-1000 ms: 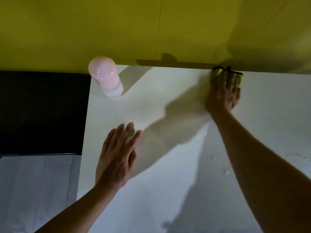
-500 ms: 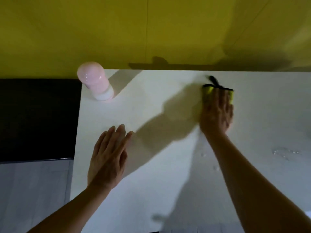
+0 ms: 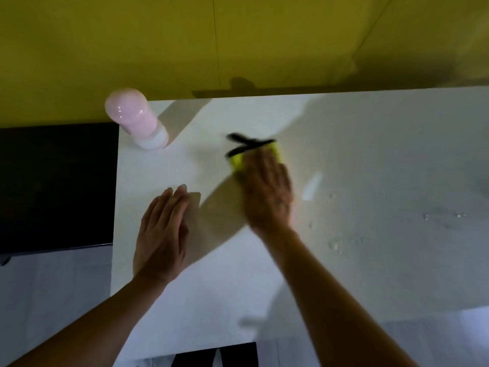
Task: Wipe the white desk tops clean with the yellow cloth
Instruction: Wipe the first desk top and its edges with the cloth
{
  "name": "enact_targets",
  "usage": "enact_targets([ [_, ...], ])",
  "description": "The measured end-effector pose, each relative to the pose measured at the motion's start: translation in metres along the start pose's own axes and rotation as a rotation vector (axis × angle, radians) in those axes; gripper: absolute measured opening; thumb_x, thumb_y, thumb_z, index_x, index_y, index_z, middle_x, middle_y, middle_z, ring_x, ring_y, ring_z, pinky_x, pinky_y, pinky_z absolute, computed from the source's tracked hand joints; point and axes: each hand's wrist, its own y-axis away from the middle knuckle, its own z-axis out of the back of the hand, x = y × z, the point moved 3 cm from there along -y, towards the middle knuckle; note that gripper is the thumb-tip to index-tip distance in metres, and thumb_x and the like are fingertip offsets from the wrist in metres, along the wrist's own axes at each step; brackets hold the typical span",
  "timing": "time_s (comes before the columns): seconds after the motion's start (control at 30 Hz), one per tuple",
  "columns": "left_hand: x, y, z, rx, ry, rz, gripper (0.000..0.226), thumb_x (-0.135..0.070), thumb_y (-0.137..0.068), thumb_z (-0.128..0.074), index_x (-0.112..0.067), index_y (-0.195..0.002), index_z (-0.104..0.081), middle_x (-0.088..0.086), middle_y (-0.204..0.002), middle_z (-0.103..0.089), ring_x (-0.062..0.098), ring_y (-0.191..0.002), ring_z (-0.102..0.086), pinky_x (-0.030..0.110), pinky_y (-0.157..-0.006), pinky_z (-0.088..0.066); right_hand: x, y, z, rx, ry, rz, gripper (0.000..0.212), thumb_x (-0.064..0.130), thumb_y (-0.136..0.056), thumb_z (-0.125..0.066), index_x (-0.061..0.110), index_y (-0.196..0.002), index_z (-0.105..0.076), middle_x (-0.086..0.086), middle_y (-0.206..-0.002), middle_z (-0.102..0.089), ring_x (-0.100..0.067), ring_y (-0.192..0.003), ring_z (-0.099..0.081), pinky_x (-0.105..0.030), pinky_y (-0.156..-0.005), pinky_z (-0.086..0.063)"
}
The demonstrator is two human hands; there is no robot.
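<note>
My right hand [image 3: 267,192] is flat on the yellow cloth [image 3: 239,161], which pokes out past its blurry fingers on the white surface [image 3: 370,144]. My left hand [image 3: 162,234] rests flat, fingers together. Pink bottle [image 3: 137,119] sits beyond them.

Two bare forearms, no sleeves in view, left hand [image 3: 161,234] and right hand [image 3: 267,192] ungloved, ringless

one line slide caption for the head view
Right hand presses yellow cloth on white desk top; left hand rests flat.
</note>
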Motion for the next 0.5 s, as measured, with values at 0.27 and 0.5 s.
enact_targets([
  [0.27, -0.005, 0.0, 0.001, -0.039, -0.009, -0.001, 0.051, -0.014, -0.103, -0.038, -0.003, -0.153, -0.045, 0.01, -0.165, -0.038, 0.031, -0.155, -0.031, 0.052, -0.124, -0.03, -0.084, 0.023, 0.036, -0.187, 0.058, -0.508, 0.055, 0.029, -0.108, -0.03, 0.024, -0.161, -0.016, -0.004, -0.168, -0.011, -0.022, -0.156, -0.007, -0.04, -0.125, -0.006],
  [0.5, 0.002, 0.0, 0.003, -0.022, 0.034, 0.008, 0.057, -0.02, -0.101, -0.044, 0.005, -0.152, -0.042, 0.02, -0.16, -0.041, 0.04, -0.15, -0.037, 0.053, -0.123, -0.03, 0.076, 0.084, -0.018, -0.064, -0.121, 0.171, 0.047, 0.023, -0.099, -0.056, 0.017, -0.146, -0.052, -0.009, -0.157, -0.041, -0.028, -0.151, -0.029, -0.051, -0.121, -0.023],
])
